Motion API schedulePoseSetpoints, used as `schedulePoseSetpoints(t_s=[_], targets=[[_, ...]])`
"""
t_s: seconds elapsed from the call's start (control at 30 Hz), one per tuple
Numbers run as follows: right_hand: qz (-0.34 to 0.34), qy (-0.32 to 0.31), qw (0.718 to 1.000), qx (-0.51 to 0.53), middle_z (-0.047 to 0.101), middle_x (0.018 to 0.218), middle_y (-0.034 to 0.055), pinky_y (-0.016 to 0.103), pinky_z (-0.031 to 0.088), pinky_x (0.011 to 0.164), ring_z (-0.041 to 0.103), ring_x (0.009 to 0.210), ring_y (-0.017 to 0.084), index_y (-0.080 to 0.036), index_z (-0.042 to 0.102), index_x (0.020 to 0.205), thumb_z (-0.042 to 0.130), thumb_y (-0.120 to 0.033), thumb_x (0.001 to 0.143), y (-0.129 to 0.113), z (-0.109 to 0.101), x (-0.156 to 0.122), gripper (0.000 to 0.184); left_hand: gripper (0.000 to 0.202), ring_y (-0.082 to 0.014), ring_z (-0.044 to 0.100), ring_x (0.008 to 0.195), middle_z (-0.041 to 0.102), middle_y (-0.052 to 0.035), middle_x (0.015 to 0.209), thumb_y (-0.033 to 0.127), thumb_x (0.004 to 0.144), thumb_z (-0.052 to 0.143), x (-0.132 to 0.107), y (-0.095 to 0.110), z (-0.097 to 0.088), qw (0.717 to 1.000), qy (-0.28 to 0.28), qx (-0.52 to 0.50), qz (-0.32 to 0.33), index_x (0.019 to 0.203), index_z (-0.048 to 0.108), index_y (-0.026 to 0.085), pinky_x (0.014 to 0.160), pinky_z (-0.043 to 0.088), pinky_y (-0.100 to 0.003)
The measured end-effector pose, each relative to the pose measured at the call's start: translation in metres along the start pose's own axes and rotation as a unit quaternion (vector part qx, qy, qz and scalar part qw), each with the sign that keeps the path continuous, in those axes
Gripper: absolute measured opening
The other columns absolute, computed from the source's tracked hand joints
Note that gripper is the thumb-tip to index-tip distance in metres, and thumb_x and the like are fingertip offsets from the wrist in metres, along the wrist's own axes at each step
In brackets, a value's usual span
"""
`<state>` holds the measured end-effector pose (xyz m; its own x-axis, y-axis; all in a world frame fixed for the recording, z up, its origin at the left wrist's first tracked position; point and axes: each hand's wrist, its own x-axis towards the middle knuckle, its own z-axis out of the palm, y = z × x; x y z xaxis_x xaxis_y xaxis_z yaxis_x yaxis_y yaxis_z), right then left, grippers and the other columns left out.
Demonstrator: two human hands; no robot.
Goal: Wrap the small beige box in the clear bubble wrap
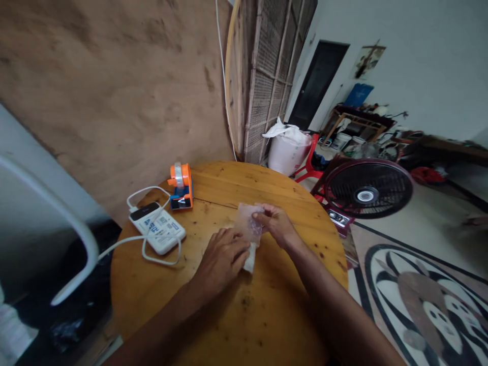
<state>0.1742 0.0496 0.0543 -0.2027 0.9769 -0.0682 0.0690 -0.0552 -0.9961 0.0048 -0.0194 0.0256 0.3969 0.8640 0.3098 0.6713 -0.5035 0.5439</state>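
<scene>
while the round wooden table [267,315] gives a flat spot, the left hand [223,256] and the right hand [277,223] are over its middle. the power bank [163,231] and the orange tape dispenser [187,192] sit to the left, maybe to leave room. between the hands is a thin plastic sheet [244,219], see-through, pale and wrinkly. the left fingers, half bent, lie on its lower edge; i can't tell if they grip. the right thumb and finger pinch its upper right side, maybe to keep it steady. a small white piece [250,262] pokes out below.
</scene>
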Motion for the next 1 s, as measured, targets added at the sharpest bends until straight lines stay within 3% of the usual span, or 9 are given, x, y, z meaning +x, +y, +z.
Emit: schedulePoseSetpoints(t_s=[0.3,0.43,0.6,0.73,0.83,1.0], targets=[[-0.105,0.059,0.992,-0.040,0.053,0.063,-0.0025,0.024,0.038,0.058,0.046,0.059,0.012,-0.019,0.059,0.072,0.063,-0.037,0.073,0.011,0.018,-0.044,0.018,0.020,-0.0215,0.050,0.095,0.056,-0.0061,0.096,0.021,0.088,0.052,-0.003,0.004,0.004,0.999,0.026,-0.027,-0.025,0.097,0.070,0.023,0.085,0.042,-0.036],[-0.116,0.076,0.989,-0.059,0.053,0.067,-0.0009,0.025,0.040,0.062,0.047,0.063,0.013,-0.020,0.059,0.074,0.060,-0.040,0.077,0.015,0.024,-0.057,0.020,0.016,-0.0221,0.051,0.094,0.057,-0.0063,0.097,0.022,0.087,0.052,-0.005,0.006,0.005,0.998,0.038,0.002,-0.046,0.095,0.065,0.020,0.084,0.042,-0.038],[-0.125,0.055,0.987,-0.084,0.056,0.075,0.0010,0.027,0.043,0.069,0.051,0.071,0.016,-0.021,0.058,0.080,0.059,-0.040,0.079,0.021,0.021,-0.063,0.019,0.011,-0.0231,0.053,0.091,0.058,-0.0051,0.091,0.028,0.083,0.055,-0.006,0.006,0.008,0.992,0.065,0.026,-0.104,0.087,0.056,0.018,0.080,0.042,-0.038],[-0.137,0.016,0.980,-0.143,0.058,0.079,0.0016,0.027,0.043,0.070,0.052,0.073,0.016,-0.022,0.060,0.084,0.056,-0.038,0.084,0.018,0.017,-0.071,0.016,0.035,-0.0259,0.054,0.100,0.057,-0.0104,0.107,0.035,0.082,0.058,-0.006,0.003,0.008,0.988,0.083,-0.026,-0.125,0.111,0.052,0.015,0.083,0.043,-0.039],[-0.156,-0.015,0.968,-0.194,0.060,0.080,0.0014,0.026,0.043,0.070,0.055,0.074,0.016,-0.022,0.061,0.086,0.051,-0.033,0.088,0.014,0.017,-0.079,0.015,0.050,-0.0250,0.053,0.106,0.053,-0.0126,0.116,0.028,0.082,0.058,-0.006,0.002,0.005,0.991,0.081,-0.036,-0.099,0.127,0.043,0.015,0.088,0.043,-0.038],[-0.204,-0.028,0.943,-0.262,0.065,0.089,0.0029,0.028,0.045,0.080,0.060,0.083,0.017,-0.023,0.063,0.098,0.045,-0.023,0.091,0.016,0.023,-0.092,0.019,0.015,-0.0195,0.054,0.096,0.056,-0.0062,0.101,0.029,0.085,0.054,-0.004,0.000,0.003,0.996,0.066,-0.052,-0.041,0.096,0.056,0.018,0.084,0.044,-0.033]])
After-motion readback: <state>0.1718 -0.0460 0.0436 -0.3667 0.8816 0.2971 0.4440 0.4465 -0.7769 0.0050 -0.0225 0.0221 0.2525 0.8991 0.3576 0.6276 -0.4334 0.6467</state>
